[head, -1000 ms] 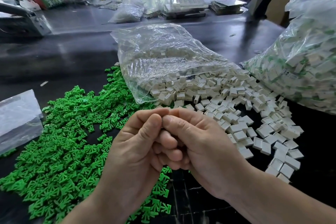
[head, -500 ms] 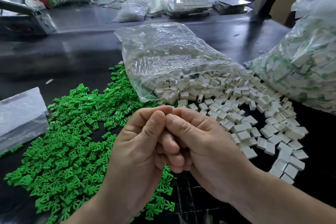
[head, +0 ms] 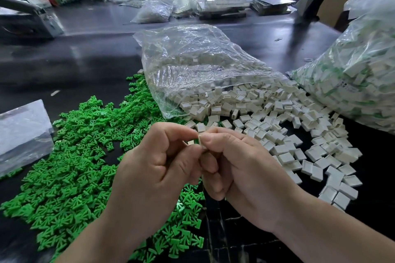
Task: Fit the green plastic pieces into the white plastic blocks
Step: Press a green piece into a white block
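A wide heap of small green plastic pieces [head: 79,151] covers the dark table on the left. Loose white plastic blocks [head: 284,134] spill from a clear bag [head: 192,66] in the middle and spread to the right. My left hand [head: 158,168] and my right hand [head: 243,168] meet above the table's near part. Between their fingertips they pinch one white block [head: 200,141]. A bit of green shows beside it, mostly hidden by my fingers.
A large clear bag [head: 359,74] of white blocks with green in them bulges at the right. A flat clear bag [head: 21,134] lies at the left edge. More bags, trays and a grey machine [head: 27,21] stand at the back.
My hands were pressed tightly together with nothing visible between them. Now the fingers have loosened and lifted, and a white block shows at the fingertips.
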Demonstrator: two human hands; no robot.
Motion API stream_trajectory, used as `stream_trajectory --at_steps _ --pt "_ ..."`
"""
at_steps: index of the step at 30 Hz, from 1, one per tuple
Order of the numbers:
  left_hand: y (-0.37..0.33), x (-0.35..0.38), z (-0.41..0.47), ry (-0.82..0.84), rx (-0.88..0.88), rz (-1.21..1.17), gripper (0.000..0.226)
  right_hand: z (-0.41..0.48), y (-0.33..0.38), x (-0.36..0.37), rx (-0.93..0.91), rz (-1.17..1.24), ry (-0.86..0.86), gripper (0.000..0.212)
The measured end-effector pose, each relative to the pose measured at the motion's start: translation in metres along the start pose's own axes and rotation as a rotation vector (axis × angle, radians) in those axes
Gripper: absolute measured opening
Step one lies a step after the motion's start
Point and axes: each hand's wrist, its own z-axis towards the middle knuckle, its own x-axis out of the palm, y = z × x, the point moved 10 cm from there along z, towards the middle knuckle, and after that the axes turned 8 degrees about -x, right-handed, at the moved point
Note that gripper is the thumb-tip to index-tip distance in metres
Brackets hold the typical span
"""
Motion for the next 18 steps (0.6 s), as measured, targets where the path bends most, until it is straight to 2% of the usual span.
stream_trajectory --at_steps 4,6,8,10,13,14,16,18 --pt "0.014 -0.018 0.010 -0.079 -0.033 0.235 0.016 0.008 0.025 -0.018 -0.108 0.192 -0.024 0.017" --pt "0.026 -0.015 0.016 -0.035 -0.049 0.438 0.033 0.012 0.039 -0.039 -0.151 0.282 -0.125 0.021" --pt "0.041 0.000 0.018 0.076 -0.076 0.654 0.053 0.013 0.044 -0.060 -0.143 0.250 -0.240 0.024" --pt "0.049 0.013 0.016 0.143 -0.084 0.824 0.060 0.011 0.046 -0.070 -0.098 -0.040 -0.275 0.013" --pt "0.049 0.029 0.020 0.166 -0.030 0.917 0.053 0.006 0.054 -0.061 -0.133 -0.870 -0.194 0.007" --pt "0.048 0.031 0.022 0.159 -0.013 0.910 0.048 0.005 0.053 -0.055 -0.164 -1.045 -0.165 0.009" --pt "0.044 0.032 0.024 0.131 0.024 0.870 0.035 0.004 0.046 -0.044 -0.202 -1.217 -0.104 0.015" --pt "0.040 0.030 0.023 0.106 0.048 0.828 0.026 0.004 0.039 -0.037 -0.199 -1.278 -0.072 0.018"
